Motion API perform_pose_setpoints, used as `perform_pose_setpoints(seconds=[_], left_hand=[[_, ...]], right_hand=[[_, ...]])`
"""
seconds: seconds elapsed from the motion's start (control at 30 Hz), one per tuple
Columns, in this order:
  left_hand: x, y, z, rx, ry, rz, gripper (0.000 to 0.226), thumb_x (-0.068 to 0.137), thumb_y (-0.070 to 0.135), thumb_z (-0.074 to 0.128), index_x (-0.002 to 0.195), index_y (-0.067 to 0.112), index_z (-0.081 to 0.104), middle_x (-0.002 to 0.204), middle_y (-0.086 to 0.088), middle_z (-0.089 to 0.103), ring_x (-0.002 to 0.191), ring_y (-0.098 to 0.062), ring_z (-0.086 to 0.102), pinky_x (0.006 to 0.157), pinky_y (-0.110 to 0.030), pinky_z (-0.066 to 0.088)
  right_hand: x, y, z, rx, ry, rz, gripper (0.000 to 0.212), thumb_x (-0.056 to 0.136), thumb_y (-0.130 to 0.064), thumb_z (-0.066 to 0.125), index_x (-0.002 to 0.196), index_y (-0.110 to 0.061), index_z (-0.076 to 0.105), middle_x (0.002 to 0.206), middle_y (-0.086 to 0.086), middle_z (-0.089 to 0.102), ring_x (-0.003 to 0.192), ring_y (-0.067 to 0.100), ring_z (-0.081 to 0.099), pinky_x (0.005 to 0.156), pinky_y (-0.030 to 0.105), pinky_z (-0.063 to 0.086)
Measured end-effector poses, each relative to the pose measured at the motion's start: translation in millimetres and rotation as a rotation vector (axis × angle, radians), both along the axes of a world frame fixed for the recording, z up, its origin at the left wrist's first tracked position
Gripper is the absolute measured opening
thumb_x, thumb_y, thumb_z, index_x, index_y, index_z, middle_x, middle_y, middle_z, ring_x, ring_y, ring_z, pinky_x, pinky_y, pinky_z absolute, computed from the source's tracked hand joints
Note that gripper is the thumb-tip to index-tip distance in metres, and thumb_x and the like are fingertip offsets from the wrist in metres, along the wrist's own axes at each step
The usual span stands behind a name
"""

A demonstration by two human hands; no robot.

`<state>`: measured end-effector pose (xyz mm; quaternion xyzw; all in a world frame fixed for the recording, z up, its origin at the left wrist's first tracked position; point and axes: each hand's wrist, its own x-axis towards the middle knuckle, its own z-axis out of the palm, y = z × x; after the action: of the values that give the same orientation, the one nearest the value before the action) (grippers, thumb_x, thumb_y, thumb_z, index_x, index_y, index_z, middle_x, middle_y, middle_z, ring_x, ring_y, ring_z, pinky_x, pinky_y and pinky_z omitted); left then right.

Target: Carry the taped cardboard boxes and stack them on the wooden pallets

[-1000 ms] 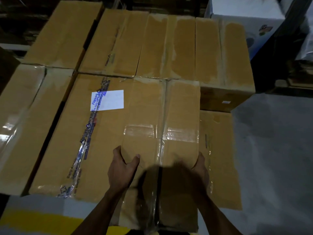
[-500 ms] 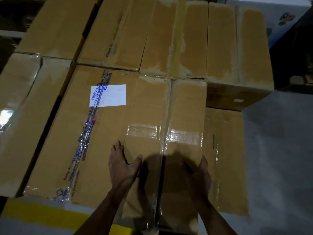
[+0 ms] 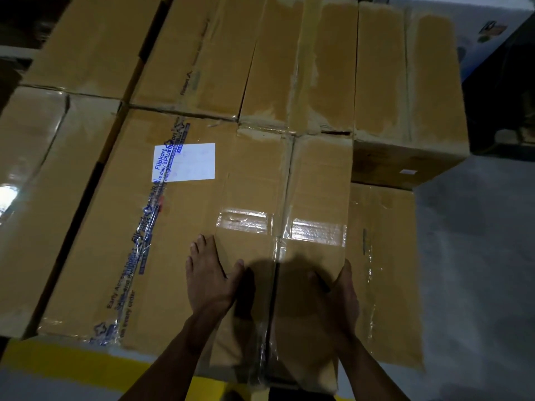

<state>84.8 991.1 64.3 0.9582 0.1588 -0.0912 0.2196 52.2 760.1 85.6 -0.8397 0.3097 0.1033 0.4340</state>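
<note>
Two hands: both on one narrow taped box (image 3: 285,256), one at each long side.
Left hand (image 3: 208,280): fingers straight along the box's left edge, thumb laid over onto its top face; pressing, not curled round anything.
Right hand (image 3: 343,293): flat against the box's right edge, thumb on the top near the corner; lower fingers hidden by the box, so how far they wrap cannot be told.
Narrow taped box: lies lengthwise away from the person, on top of the stack, clear tape down its centre seam and a band across the middle; a dark shadow covers its near half.
Labelled box (image 3: 139,233): directly left of the held box and touching it, with a white label (image 3: 185,162) and blue-printed tape running diagonally.
Lower box (image 3: 385,273): just right of the held box, its top sitting lower.
Rear row (image 3: 304,65): several taped cartons butted side by side behind.
Floor (image 3: 477,270): grey, to the right; yellow line (image 3: 72,361) at the near edge.
Pallets: not visible under the cartons.
</note>
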Motion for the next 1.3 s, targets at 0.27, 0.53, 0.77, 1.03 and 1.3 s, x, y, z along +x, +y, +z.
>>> perform_pose_setpoints(seconds=[0.27, 0.53, 0.77, 1.03, 1.3], left_hand=[[2.9, 1.6, -7.3, 0.161, 0.125, -0.119, 0.091, 0.084, 0.068, 0.011, 0.156, 0.012, 0.010, 0.162, -0.017, 0.009, 0.149, -0.036, 0.006, 0.119, -0.049, 0.011], [7.8, -0.8, -4.0, 0.142, 0.227, -0.116, 0.085, 0.090, 0.065, 0.015, 0.155, 0.016, -0.008, 0.163, -0.012, -0.012, 0.149, -0.031, -0.015, 0.119, -0.046, -0.006], [6.5, 11.5, 13.3, 0.110, 0.277, -0.234, 0.083, 0.097, 0.062, 0.024, 0.154, 0.015, -0.014, 0.162, -0.013, -0.015, 0.149, -0.030, -0.014, 0.119, -0.045, -0.003], [-78.8, 32.1, 30.4, 0.124, 0.292, -0.396, 0.082, 0.099, 0.054, 0.033, 0.154, 0.004, -0.003, 0.163, -0.015, -0.006, 0.150, -0.030, -0.001, 0.120, -0.043, 0.012], [-151.3, 66.9, 29.1, 0.111, 0.192, -0.489, 0.075, 0.094, 0.042, 0.049, 0.152, 0.003, 0.019, 0.159, -0.017, 0.022, 0.145, -0.033, 0.022, 0.116, -0.047, 0.026]], right_hand=[[10.5, -5.8, 2.6, 0.098, 0.111, 0.026, 0.093, 0.073, -0.068, 0.066, 0.149, -0.040, 0.019, 0.136, -0.002, 0.055, 0.116, 0.033, 0.058, 0.097, 0.058, 0.048], [11.9, -9.3, -7.5, -0.035, 0.192, 0.105, 0.098, 0.083, -0.065, 0.061, 0.155, -0.025, 0.008, 0.154, 0.006, 0.036, 0.130, 0.036, 0.049, 0.103, 0.057, 0.043], [3.5, -5.3, 2.8, -0.118, 0.207, 0.156, 0.094, 0.097, -0.054, 0.051, 0.158, -0.017, -0.012, 0.167, 0.008, 0.005, 0.142, 0.040, 0.035, 0.109, 0.053, 0.034], [-87.0, 4.0, 12.3, -0.306, 0.286, 0.486, 0.082, 0.104, -0.046, 0.039, 0.157, -0.009, -0.011, 0.165, 0.004, -0.020, 0.153, 0.028, 0.006, 0.115, 0.049, 0.025], [-141.4, 4.9, 7.7, -0.200, 0.317, 0.550, 0.110, 0.091, -0.058, 0.059, 0.156, -0.012, -0.017, 0.162, 0.009, -0.027, 0.153, 0.030, 0.001, 0.121, 0.047, 0.021]])
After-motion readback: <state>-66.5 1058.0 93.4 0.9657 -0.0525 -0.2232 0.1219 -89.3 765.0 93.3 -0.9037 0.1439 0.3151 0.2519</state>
